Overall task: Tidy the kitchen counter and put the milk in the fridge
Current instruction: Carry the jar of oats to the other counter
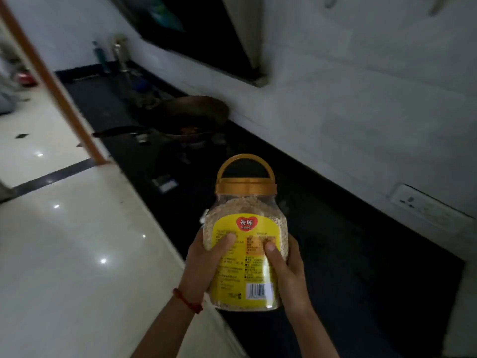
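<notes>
A clear plastic jar (245,228) full of pale grains is held upright in front of me, above the front part of the dark counter (348,267). It has a gold lid with a raised carry handle and a yellow label with a red heart logo. My left hand (206,262) grips its left side, thumb on the label. My right hand (286,270) grips its right side, thumb also on the label. A red string is tied around my left wrist. No milk is in view.
A dark wok (191,120) with a long handle sits on the stove further along the counter. Bottles (120,54) stand at the far end. A range hood (206,34) hangs above. A wall socket (410,200) is at right. Glossy white floor (77,241) lies to the left.
</notes>
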